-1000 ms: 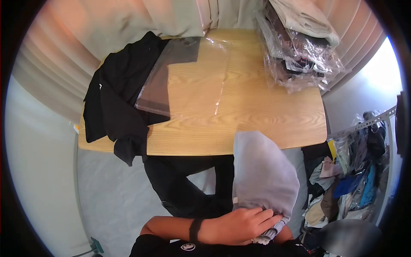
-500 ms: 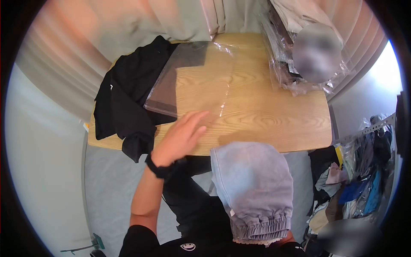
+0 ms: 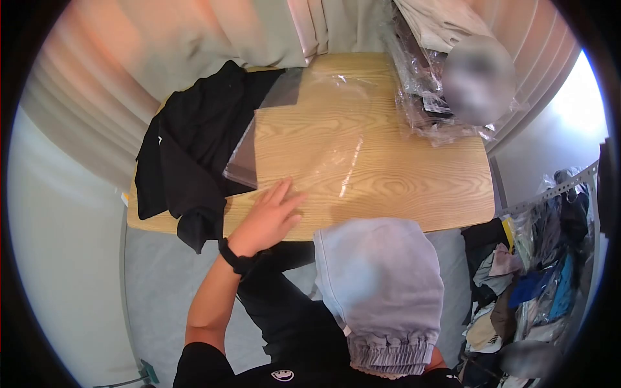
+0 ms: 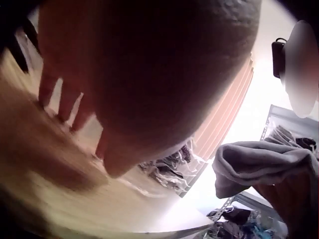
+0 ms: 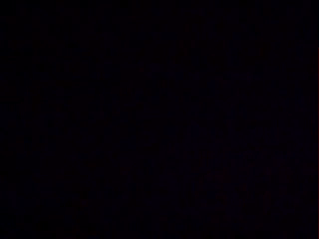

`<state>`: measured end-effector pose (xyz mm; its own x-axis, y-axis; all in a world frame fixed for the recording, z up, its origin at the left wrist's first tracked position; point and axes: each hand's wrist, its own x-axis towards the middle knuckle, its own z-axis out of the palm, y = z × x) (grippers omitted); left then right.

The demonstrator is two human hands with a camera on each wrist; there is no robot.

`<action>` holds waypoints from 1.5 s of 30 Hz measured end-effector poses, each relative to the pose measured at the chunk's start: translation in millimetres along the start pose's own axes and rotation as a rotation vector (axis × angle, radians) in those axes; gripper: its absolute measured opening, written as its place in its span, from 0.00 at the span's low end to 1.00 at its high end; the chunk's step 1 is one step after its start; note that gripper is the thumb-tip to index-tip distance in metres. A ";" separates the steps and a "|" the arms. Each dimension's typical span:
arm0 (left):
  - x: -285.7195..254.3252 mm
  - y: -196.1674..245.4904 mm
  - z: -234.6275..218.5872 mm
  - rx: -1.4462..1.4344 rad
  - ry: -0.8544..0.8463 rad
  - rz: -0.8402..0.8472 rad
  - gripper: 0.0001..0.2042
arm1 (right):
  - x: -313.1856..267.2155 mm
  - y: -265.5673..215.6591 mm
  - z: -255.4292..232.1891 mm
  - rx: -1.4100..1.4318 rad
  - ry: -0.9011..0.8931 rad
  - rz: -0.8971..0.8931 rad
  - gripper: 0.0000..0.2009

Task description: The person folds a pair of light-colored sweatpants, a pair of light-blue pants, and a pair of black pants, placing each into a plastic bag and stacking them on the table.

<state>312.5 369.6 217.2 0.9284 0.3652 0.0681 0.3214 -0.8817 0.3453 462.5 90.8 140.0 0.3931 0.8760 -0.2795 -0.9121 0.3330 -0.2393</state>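
My left hand [image 3: 265, 220] lies over the near edge of the wooden table [image 3: 414, 181] in the head view, its fingers extended. The fingertips are right at the near side of a clear plastic bag [image 3: 240, 161], which partly overlaps a black garment [image 3: 194, 142]. In the left wrist view, the fingers [image 4: 65, 102] point down toward the tabletop. A grey garment [image 3: 381, 278] with a gathered elastic waistband [image 3: 391, 352] covers my right hand completely. Only some bare arm [image 4: 284, 204] shows below the cloth in the left wrist view. The right wrist view is black.
Clothes in clear plastic [image 3: 417, 97] are stacked at the table's back right. To the right of the table, a perforated metal rack [image 3: 550, 194] stands by a heap of garments [image 3: 533, 284]. Curtains [image 3: 226, 39] border the back.
My left hand has left the grey garment's waistband and reached out to the table. The plastic bag has slid a little to the right and nearer. The garment's waistband end is now uncovered.
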 end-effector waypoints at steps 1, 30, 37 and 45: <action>-1.4 4.0 -1.9 -0.110 -0.029 0.007 0.19 | -0.1 0.8 0.1 0.004 0.003 0.000 0.23; 14.5 44.2 -19.8 -0.143 0.242 0.299 0.10 | -1.5 0.6 4.3 0.097 0.046 -0.062 0.24; 11.1 41.4 -15.7 -0.195 0.272 0.225 0.03 | 0.5 -4.6 5.0 0.105 0.062 -0.080 0.24; 6.4 42.9 -24.0 -0.335 0.221 0.175 0.09 | 6.1 -5.3 7.8 0.115 0.070 -0.083 0.24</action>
<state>327.8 341.3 254.9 0.8899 0.3059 0.3385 0.0506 -0.8036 0.5930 468.8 97.1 146.8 0.4710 0.8186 -0.3287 -0.8820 0.4442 -0.1575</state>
